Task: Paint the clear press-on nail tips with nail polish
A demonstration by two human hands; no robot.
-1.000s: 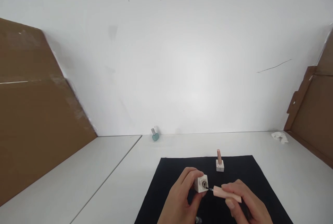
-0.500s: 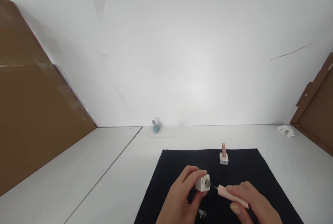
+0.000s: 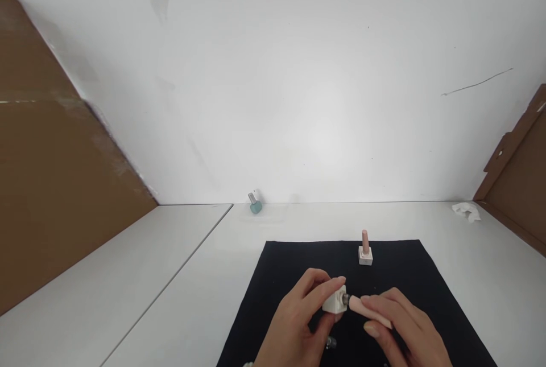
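My left hand (image 3: 301,316) grips a white square nail polish bottle (image 3: 334,302) between thumb and fingers, tilted so that its threaded neck points right. In my right hand (image 3: 405,324) is the long pink brush cap (image 3: 367,311), pinched between thumb and fingers. The cap's end lies right at the bottle's neck, and its brush is out of sight; whether cap and neck touch I cannot tell. Partly hidden by my left hand, a small shiny grey object (image 3: 331,343) rests on the black mat (image 3: 285,276).
Another white nail polish bottle with a pink cap (image 3: 365,250) stands upright at the mat's back. A teal nail polish bottle (image 3: 255,206) is by the white wall. A crumpled white tissue (image 3: 466,211) lies at the back right. Brown cardboard panels (image 3: 63,185) flank both sides.
The pink cap has moved left to the bottle's neck, and the brush that showed between them is no longer visible. The left hand has turned the bottle slightly rightward.
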